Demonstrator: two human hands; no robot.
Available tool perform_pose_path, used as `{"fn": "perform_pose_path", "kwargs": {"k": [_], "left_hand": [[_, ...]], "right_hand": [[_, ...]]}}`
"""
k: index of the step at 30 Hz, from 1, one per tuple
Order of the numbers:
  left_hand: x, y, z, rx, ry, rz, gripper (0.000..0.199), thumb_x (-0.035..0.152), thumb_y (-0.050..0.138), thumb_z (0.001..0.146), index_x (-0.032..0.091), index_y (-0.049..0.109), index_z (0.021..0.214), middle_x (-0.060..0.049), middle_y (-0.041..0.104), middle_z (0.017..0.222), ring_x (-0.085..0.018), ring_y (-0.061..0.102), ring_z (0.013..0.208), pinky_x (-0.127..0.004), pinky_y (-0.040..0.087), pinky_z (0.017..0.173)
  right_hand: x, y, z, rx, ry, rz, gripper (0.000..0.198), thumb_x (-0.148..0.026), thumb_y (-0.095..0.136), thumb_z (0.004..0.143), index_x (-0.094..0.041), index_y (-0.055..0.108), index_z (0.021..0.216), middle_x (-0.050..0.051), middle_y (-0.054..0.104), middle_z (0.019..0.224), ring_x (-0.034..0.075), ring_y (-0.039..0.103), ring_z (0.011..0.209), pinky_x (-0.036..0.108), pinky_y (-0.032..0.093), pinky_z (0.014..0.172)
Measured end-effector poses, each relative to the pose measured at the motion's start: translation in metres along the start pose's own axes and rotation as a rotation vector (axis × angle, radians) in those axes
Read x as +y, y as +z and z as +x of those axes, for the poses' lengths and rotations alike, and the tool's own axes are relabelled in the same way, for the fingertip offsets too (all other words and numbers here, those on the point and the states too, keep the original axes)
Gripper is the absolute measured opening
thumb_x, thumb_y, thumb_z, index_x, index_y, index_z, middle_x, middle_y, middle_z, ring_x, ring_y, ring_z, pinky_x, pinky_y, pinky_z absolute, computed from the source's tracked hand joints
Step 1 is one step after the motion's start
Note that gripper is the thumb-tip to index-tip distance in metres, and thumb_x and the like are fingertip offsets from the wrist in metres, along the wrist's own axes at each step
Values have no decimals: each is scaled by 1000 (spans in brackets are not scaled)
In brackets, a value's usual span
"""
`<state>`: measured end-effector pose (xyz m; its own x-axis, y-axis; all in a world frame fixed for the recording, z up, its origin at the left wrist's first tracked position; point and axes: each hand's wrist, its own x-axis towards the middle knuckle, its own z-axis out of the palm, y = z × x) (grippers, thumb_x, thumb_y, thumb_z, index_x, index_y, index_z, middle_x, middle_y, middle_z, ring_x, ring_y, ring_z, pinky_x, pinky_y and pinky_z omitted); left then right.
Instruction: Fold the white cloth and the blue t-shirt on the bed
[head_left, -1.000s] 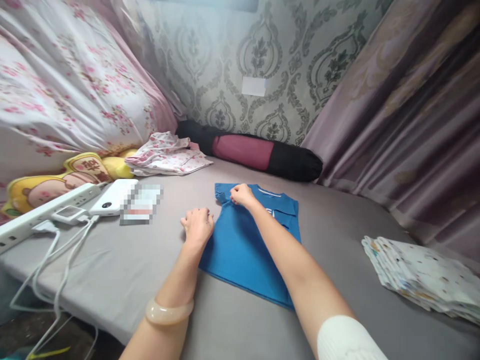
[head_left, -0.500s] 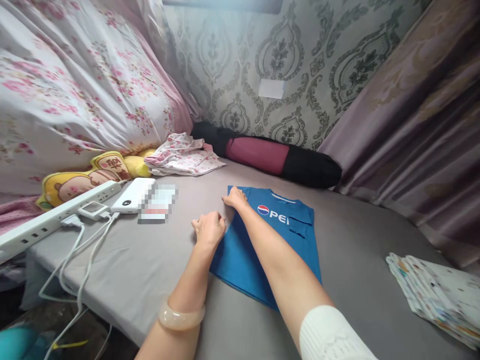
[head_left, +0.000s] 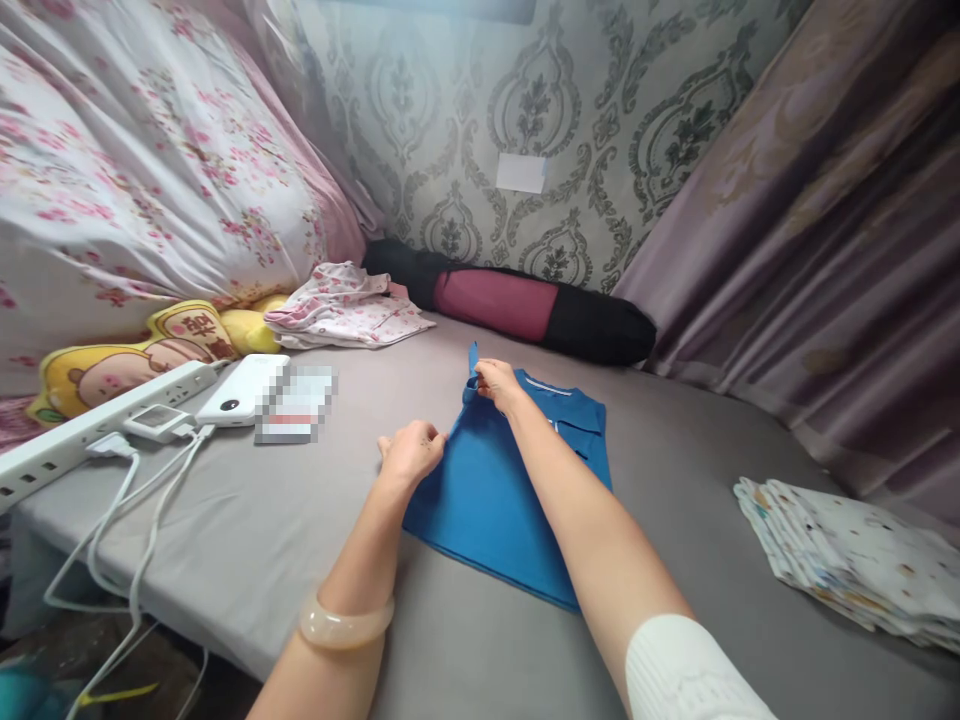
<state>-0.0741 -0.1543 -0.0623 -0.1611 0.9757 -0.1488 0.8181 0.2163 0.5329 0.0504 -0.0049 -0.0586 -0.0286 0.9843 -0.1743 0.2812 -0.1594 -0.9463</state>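
A blue T-shirt (head_left: 495,490) lies on the grey sheet in front of me, its collar pointing away and its right-hand sleeve folded inward. My left hand (head_left: 412,450) is closed on the shirt's left edge, thumb and fingers pinched together. Higher up that edge, my right hand (head_left: 496,385) grips the cloth near the shoulder and holds it raised off the sheet. A bit of sleeve sticks up past its fingers. My right forearm and the lifted cloth cover most of the white print on the chest.
Left are a white power strip (head_left: 112,425) with cables, a white power bank (head_left: 244,390) and a yellow cushion (head_left: 112,370). Floral clothing (head_left: 349,310) and a long black-and-maroon bag (head_left: 502,305) lie at the back. A folded patterned cloth stack (head_left: 847,560) sits right.
My right hand has lifted the shirt's left shoulder edge and drawn it inward to the right, covering the logo. My left hand stays at the lower edge. The view has shifted slightly.
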Motion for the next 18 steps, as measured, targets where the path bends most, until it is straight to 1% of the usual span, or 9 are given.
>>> {"fn": "perform_pose_path", "kwargs": {"k": [2,4,6,7,9,11,13,15,18], "left_hand": [[0,-1,-1,-43,17,-40,36,42,44,83,19,64,65,-6,67,67,-25,63,77,-42,37,86],[-1,-1,-2,-82,35,-130,39,46,45,81,19,58,57,-1,56,52,-21,59,67,-35,40,75],[-1,-1,-2,-139,48,-257,41,51,47,78,18,57,55,1,49,47,-18,55,59,-29,39,64],[-1,-1,-3,-174,53,-317,41,52,49,76,18,58,57,1,50,47,-17,54,56,-27,39,60],[1,-1,-4,-238,70,-409,41,54,51,74,16,63,64,0,57,52,-15,52,53,-26,38,56],[5,1,-6,-296,108,-480,44,56,52,73,14,66,73,-3,64,58,-14,53,54,-25,39,56],[11,3,-8,-361,162,-532,45,57,53,73,14,66,79,-5,67,60,-14,53,55,-25,40,57],[15,7,-10,-421,209,-557,45,57,54,73,14,65,80,-6,69,63,-13,51,55,-25,39,58],[18,15,-9,-439,244,-535,43,55,53,75,14,64,79,-6,70,66,-13,49,54,-25,37,57]], "right_hand": [[-1,-16,-6,17,6,85,26,-13,51,80,-17,60,105,-8,49,56,5,49,44,15,46,48],[-1,-30,-13,21,4,143,31,-12,51,80,-19,59,109,-8,51,58,5,50,44,16,47,49],[-1,-43,-19,9,5,203,34,-11,50,79,-19,58,111,-7,53,59,6,52,45,18,49,50],[0,-49,-21,1,8,231,36,-11,50,78,-19,58,112,-6,54,60,7,54,45,19,50,51],[3,-60,-25,1,17,272,40,-10,51,77,-20,56,116,-6,56,60,8,55,46,20,51,52],[7,-70,-28,21,22,280,43,-10,52,76,-20,55,118,-6,56,60,9,57,48,21,51,52],[11,-79,-32,48,25,281,44,-10,52,76,-20,55,118,-6,56,58,9,57,47,21,51,53],[17,-87,-38,63,33,272,39,-10,50,76,-20,57,114,-7,56,57,9,56,46,20,50,52],[29,-96,-47,72,67,213,21,-9,49,77,-19,59,93,-6,57,57,9,56,47,19,50,50]]}}
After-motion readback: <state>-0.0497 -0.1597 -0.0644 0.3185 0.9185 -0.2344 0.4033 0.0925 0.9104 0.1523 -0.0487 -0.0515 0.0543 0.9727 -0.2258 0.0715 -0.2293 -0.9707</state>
